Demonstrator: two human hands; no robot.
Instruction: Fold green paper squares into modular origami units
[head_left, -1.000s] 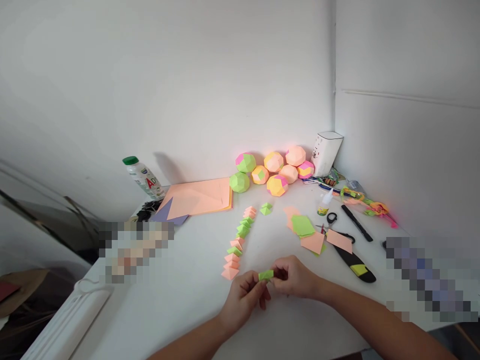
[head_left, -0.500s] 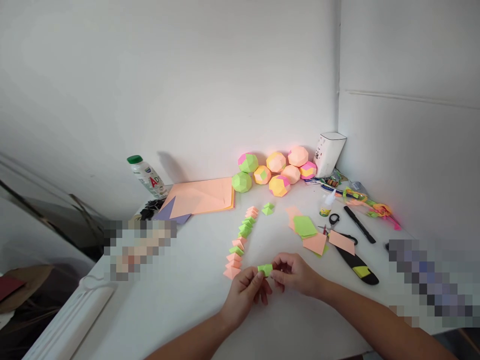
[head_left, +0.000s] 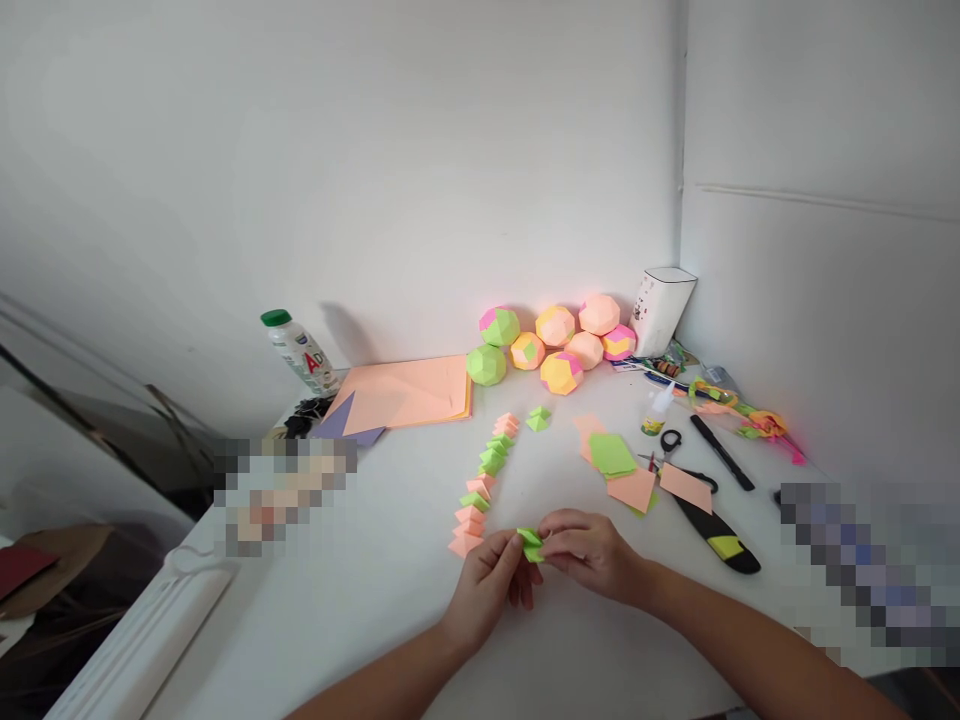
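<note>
Both hands meet low in the middle of the white table (head_left: 360,600), pinching one small folded green paper piece (head_left: 531,543). My left hand (head_left: 489,588) grips its left end with closed fingers. My right hand (head_left: 589,552) pinches the right end, fingers curled. Just left of my hands a row of folded green and peach paper pieces (head_left: 484,478) runs away toward the wall. A lone green folded piece (head_left: 538,418) lies beyond the row's far end.
Several paper balls (head_left: 559,345) sit against the wall beside a white box (head_left: 661,308). Peach sheets (head_left: 405,392) and a bottle (head_left: 298,352) lie at the left; loose paper squares (head_left: 622,470), scissors (head_left: 679,458), glue (head_left: 655,410), a black pen (head_left: 721,452) and a black-yellow tool (head_left: 716,540) at the right.
The green piece has been turned and folded between my fingers, and both hands have shifted slightly. The camera view has drifted a little.
</note>
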